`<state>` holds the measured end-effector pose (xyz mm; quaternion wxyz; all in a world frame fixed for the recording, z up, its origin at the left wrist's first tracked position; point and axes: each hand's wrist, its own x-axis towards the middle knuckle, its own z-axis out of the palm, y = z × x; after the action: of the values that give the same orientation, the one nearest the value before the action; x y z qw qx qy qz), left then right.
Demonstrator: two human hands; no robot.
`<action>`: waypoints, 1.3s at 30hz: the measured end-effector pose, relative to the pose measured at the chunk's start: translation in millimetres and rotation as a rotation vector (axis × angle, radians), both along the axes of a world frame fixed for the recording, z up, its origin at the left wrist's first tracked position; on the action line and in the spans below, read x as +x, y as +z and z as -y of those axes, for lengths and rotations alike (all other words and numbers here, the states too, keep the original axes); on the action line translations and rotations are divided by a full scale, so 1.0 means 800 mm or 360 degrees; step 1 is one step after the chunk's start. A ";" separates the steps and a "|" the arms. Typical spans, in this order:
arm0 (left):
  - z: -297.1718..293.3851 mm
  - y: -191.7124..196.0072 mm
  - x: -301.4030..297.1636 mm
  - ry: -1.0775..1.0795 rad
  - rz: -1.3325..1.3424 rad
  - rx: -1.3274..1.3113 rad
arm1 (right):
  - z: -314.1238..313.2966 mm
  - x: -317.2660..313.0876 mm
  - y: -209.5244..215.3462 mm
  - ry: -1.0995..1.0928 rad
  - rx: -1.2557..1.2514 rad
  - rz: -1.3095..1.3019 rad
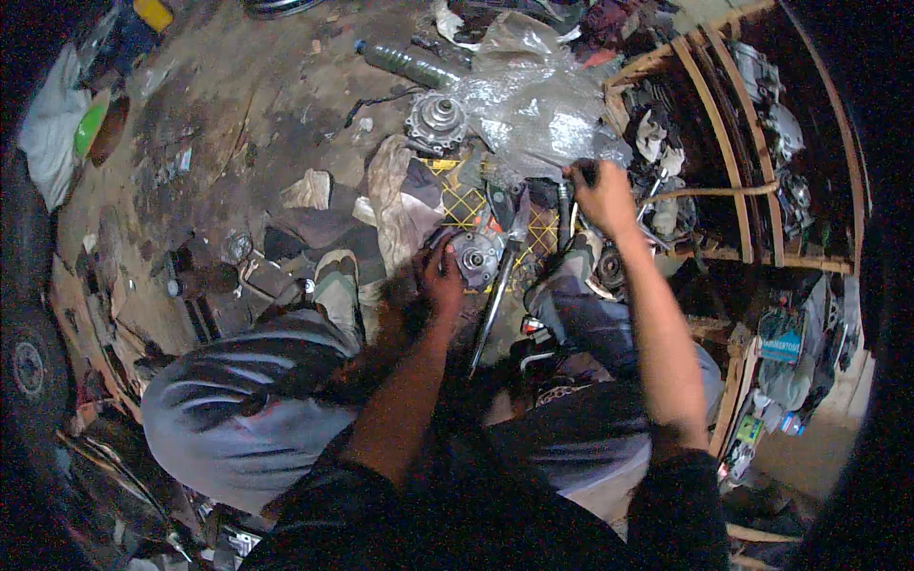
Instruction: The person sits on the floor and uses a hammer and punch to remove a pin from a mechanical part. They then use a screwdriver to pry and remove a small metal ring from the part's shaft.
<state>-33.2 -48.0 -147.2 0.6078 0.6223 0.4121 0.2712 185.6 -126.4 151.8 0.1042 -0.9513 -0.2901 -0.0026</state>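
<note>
My left hand (442, 273) is closed on the near left rim of a round grey metal part (475, 259) with a centre hub and holes around its face. It is low over a yellow-lined dark mat (464, 204), between my feet. Further right, my right hand (606, 198) is raised with its fingers pinched together near the bubble wrap. Something small and dark shows at its fingertips, too unclear to name. A long metal bar tool (495, 303) lies slanted just right of the round part. Beyond the mat rests a larger round metal housing (439, 120) with a raised hub.
Bubble wrap (533, 109) spreads at the far middle, beside a dark plastic bottle (409, 65). Crumpled cloths (392, 195) lie left of the mat. A wooden rack (728, 143) with metal parts stands at the right. A tyre (30, 366) is at the left edge.
</note>
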 end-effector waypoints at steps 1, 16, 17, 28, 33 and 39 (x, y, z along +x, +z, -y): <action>-0.009 0.021 -0.005 -0.0098 -0.0128 0.0081 | 0.031 -0.007 -0.041 -0.0185 0.0209 -0.0128; -0.076 0.070 -0.033 -0.0439 -0.0166 0.0162 | 0.114 -0.192 -0.403 -0.0820 0.0207 -0.1043; -0.080 0.072 -0.036 -0.0389 -0.0352 0.0221 | 0.137 -0.197 -0.428 -0.0603 0.0684 -0.1046; -0.190 0.080 -0.068 -0.0882 -0.1605 0.1327 | 0.085 -0.210 -0.316 -0.0888 0.0582 -0.1352; -0.285 0.101 -0.031 -0.0096 -0.1224 0.1366 | 0.093 -0.216 -0.378 -0.1069 0.0489 -0.1098; -0.461 0.183 -0.063 0.0847 -0.0664 0.1694 | 0.084 -0.210 -0.337 -0.1083 0.0628 -0.1195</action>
<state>-83.7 320.6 -0.6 0.0334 0.7554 0.4712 0.4540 17.3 -193.9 -117.5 0.3705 -0.8894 0.0975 0.2493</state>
